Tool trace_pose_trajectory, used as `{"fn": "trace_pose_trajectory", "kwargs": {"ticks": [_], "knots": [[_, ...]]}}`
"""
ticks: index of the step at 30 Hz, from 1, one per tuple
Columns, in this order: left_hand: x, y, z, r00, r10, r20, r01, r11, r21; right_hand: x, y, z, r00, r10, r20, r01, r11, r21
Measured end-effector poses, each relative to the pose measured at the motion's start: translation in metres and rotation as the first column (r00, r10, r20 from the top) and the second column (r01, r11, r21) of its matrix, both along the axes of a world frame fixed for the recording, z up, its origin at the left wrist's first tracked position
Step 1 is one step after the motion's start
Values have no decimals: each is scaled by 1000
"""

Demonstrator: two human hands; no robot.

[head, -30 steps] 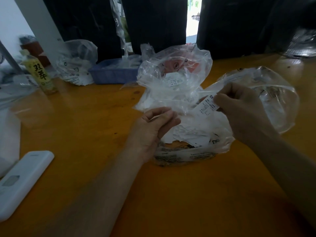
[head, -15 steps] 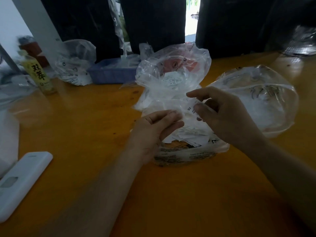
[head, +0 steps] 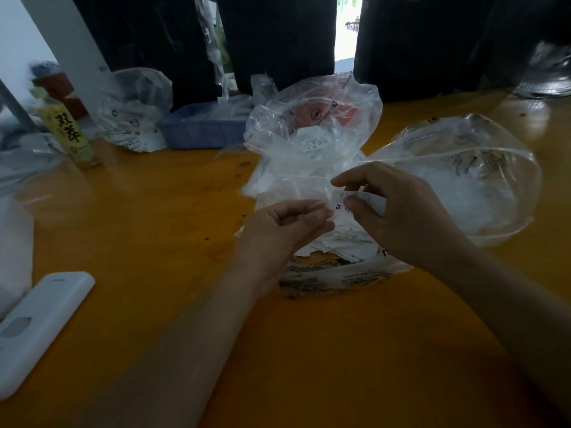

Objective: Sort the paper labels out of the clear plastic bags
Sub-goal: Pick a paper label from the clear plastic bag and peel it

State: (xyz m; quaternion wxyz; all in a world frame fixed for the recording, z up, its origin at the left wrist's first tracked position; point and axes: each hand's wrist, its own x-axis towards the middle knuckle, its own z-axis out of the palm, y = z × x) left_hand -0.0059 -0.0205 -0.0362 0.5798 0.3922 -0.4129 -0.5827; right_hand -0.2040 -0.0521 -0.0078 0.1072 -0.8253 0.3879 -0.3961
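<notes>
Head view: the fingers of the right hand point(head: 398, 211) are curled, thumb and forefinger pinching a small white paper label printed "XS" point(head: 340, 205), which sits just above the pile of loose white paper labels point(head: 343, 245). The left hand point(head: 278, 230) has its fingertips point(head: 321, 211) drawn together beside that label, nipping what looks like a thin edge of clear film; how firmly it grips I cannot tell. Holding film with one hand and paper with the other probably lets the label be peeled free without dragging the bag along.

The pile lies on a flattened clear plastic bag with black print point(head: 336, 278), directly in front of the hands. Behind the pile stands a crumpled clear plastic bag with red print point(head: 312, 125), a label or two visible inside it. To the pile's right is a puffed, rounded clear plastic bag point(head: 482, 168), likely an emptied one set aside.

The surface is an orange-brown wooden table point(head: 148, 217). Far left of the pile stands a yellow bottle with black characters point(head: 69, 132); behind the pile to the left sits a blue plastic tray point(head: 204, 131); a white rectangular device point(head: 37, 329) lies at the near left. Dark curtains point(head: 278, 35) hang behind, daylight showing through a gap.
</notes>
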Motion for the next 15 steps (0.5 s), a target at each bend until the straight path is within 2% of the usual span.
{"fn": "trace_pose_trajectory", "kwargs": {"ticks": [5,11,15], "knots": [[-1,2,0,997,6,71,-4,999,-39,-2,-2,-1,998,17,-54,-14,998,54],[-1,4,1,941,96,323,-66,993,-102,-3,-1,-2,999,46,-24,-42,989,144],[-1,6,0,893,141,427,-84,985,-150,0,0,-2,999,51,-16,-48,988,147]]}}
